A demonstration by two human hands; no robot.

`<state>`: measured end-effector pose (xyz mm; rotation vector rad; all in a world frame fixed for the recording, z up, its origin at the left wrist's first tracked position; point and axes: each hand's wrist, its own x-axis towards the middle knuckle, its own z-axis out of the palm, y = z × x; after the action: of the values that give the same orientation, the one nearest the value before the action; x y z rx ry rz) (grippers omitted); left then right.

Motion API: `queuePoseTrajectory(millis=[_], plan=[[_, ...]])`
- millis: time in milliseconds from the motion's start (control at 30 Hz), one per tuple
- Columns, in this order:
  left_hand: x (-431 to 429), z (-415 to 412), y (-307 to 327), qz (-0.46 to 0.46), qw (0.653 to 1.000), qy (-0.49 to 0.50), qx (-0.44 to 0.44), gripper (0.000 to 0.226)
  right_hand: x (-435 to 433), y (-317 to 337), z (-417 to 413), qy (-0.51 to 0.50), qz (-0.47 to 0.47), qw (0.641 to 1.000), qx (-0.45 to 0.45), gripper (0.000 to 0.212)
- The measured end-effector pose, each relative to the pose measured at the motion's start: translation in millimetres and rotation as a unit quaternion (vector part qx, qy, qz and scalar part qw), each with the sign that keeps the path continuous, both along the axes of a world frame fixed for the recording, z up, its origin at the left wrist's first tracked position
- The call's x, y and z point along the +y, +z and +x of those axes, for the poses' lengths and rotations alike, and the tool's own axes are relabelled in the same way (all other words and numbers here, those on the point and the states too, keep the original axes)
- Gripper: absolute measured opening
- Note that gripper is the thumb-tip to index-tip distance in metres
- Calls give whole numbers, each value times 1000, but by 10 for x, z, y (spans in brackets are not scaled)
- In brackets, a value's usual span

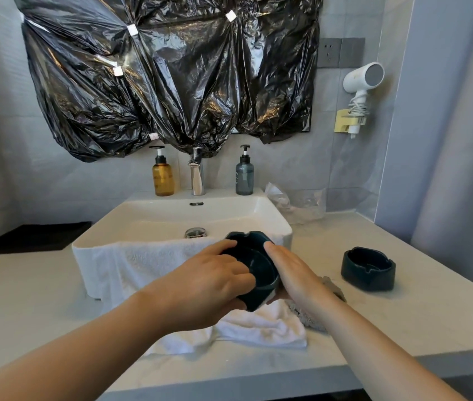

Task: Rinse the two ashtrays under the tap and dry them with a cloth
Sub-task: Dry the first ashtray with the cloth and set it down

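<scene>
Gripping one ashtray [254, 263] between them, the left hand [209, 280] and right hand [290, 274] held it above the white towel [148, 267]; drying seemed underway, while the other ashtray [368, 269] waited right of the fingers.

A: Which approach to the tap [197, 175] is obstructed?

B: Two pump bottles [163, 176] flank it closely. Both hands [215, 280] and the held ashtray [254, 264] occupy the front rim of the sink [148, 215].

A: Where is free counter [403, 322]?

B: Front right, around the second ashtray [368, 269]. The white towel [148, 264] covers the near edge.
</scene>
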<state>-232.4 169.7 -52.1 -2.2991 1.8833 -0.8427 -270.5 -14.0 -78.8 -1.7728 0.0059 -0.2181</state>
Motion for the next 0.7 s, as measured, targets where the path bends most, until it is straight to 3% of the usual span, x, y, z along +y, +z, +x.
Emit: queuePoseTrajectory(millis=[67, 133, 167, 200, 267, 300, 333, 533, 700], plan=[[30, 26, -34, -48, 999, 0, 15, 21, -5, -31, 12, -19, 31, 999, 0, 36], [82, -2, -118, -183, 971, 63, 139, 46, -41, -48, 27, -24, 61, 998, 20, 36], [95, -67, -142, -268, 921, 121, 254, 53, -57, -50, 32, -21, 68, 997, 30, 36], [83, -143, -144, -335, 834, 182, 398, 58, -72, -47, 37, -16, 70, 997, 35, 37], [14, -204, -129, -358, 613, 229, 667, 56, -92, -50, 53, -7, 68, 997, 34, 37], [-8, -210, -111, -342, 534, 222, 741, 53, -90, -53, 59, 2, 62, 998, 33, 38], [-12, -212, -78, -328, 503, 212, 771, 51, -86, -52, 64, 10, 50, 998, 34, 39], [88, -211, -43, -363, 511, 226, 745, 37, 15, 2, 47, 64, -35, 996, 55, 46], [396, -189, -113, -401, 520, 288, 697, 34, 85, 50, 143, 2, -292, 956, -7, 62]])
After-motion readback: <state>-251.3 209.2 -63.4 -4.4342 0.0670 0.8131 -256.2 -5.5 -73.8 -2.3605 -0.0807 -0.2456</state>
